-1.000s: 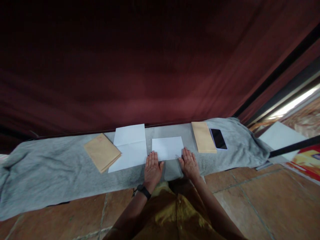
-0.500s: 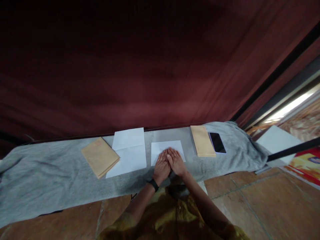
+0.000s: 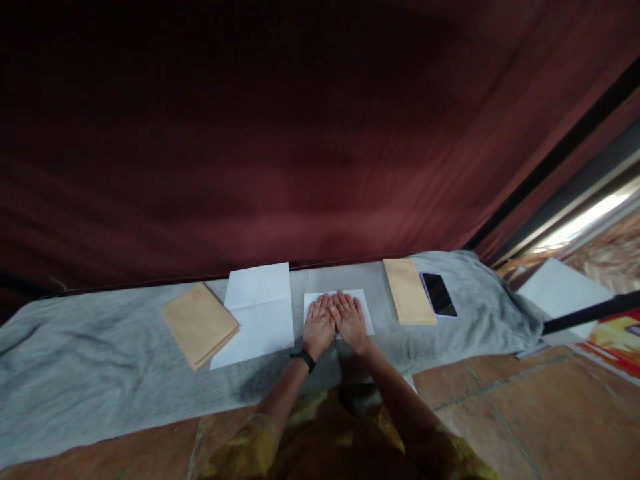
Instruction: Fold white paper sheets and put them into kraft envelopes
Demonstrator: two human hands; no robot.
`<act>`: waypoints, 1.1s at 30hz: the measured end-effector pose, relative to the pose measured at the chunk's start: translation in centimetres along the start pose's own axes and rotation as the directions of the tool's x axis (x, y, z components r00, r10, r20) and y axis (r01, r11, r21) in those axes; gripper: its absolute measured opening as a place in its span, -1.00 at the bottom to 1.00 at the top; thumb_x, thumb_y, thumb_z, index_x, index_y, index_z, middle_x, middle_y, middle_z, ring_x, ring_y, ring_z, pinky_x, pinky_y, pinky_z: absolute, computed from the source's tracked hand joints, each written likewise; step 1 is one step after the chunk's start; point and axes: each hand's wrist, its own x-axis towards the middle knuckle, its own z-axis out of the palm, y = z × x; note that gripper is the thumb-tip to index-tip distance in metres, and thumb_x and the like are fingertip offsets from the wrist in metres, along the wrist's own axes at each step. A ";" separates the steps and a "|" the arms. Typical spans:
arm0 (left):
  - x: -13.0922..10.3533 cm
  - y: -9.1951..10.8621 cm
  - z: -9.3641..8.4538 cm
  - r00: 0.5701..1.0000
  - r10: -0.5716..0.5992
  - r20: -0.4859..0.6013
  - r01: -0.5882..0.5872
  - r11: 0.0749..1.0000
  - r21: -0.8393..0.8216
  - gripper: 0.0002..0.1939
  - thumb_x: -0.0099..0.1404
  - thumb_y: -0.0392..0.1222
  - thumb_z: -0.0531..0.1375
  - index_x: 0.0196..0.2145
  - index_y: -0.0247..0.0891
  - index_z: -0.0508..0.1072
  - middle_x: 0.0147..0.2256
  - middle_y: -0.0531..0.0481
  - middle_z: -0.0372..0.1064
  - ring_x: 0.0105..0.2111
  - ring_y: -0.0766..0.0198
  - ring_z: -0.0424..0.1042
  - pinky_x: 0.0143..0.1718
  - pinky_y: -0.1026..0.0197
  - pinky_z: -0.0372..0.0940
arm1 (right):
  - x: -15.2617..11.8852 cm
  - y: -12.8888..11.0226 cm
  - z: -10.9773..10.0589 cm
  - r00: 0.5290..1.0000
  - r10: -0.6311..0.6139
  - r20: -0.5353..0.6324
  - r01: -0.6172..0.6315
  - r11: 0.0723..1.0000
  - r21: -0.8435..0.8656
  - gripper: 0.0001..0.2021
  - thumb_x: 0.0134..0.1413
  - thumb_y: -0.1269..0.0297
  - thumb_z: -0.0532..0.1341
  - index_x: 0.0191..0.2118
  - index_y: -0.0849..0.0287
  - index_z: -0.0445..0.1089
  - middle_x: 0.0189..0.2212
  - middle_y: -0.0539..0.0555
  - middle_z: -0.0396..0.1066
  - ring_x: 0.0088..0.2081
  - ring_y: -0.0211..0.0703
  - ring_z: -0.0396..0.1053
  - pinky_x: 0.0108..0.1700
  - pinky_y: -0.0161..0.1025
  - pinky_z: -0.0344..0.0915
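Observation:
Both palms lie flat on a folded sheet of white paper (image 3: 367, 313) on the grey cloth (image 3: 125, 380). My left hand (image 3: 319, 327), with a dark band at the wrist, covers the sheet's left part, fingers stretched away from me. Close beside it, my right hand (image 3: 350, 320) presses the middle and right part, its fingers slightly spread. The thumbs meet between the hands. Left of them is a larger white sheet (image 3: 265, 310) with a crease across it. A stack of brown envelopes (image 3: 200, 323) overlaps that sheet's left side.
More brown envelopes (image 3: 410, 293) lie on the right, beside a dark-screened phone (image 3: 440, 295). A red curtain (image 3: 300, 167) hangs behind the cloth-covered surface. On the far right are a white board or sheet (image 3: 560, 293), a black bar (image 3: 590, 312) and a red printed box (image 3: 617, 340).
My hands have shifted slightly apart at the fingertips, the left one moving a little to the left over the folded paper. The whole view has tilted slightly.

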 end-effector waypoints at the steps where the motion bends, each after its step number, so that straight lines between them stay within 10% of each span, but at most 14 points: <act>1: 0.2 -0.2 0.0 1.000 -0.015 -0.002 0.015 1.000 0.001 -0.44 0.46 -0.26 -0.17 0.36 -0.33 0.12 0.37 -0.12 0.06 0.39 0.16 -0.01 0.39 -0.05 -0.06 | 0.1 0.1 0.1 1.000 0.009 -0.011 -0.009 1.000 -0.005 -0.52 0.45 0.18 -0.11 0.36 0.12 0.17 0.36 0.15 0.13 0.36 0.05 0.07 0.35 0.12 -0.03; 21: -0.6 -1.8 0.4 0.951 -0.256 -0.175 0.258 0.966 -0.014 -0.36 0.48 -0.06 -0.14 0.36 -0.53 0.07 0.35 -0.37 0.03 0.39 -0.02 -0.03 0.37 -0.15 -0.04 | -2.3 5.0 0.6 0.969 0.199 -0.149 -0.205 0.978 -0.032 -0.42 0.44 0.09 -0.17 0.39 0.31 0.08 0.34 0.28 0.14 0.35 0.11 0.09 0.33 0.13 -0.05; 33: -1.1 5.6 1.5 1.000 0.017 -0.021 -0.019 0.997 -0.072 -0.39 0.49 -0.04 -0.12 0.37 -0.45 0.08 0.38 -0.27 0.00 0.40 0.05 -0.04 0.39 -0.08 -0.05 | -2.8 5.4 0.3 0.976 0.171 -0.136 -0.179 0.983 -0.042 -0.44 0.42 0.16 -0.16 0.39 0.31 0.08 0.34 0.29 0.14 0.37 0.11 0.03 0.33 0.13 -0.07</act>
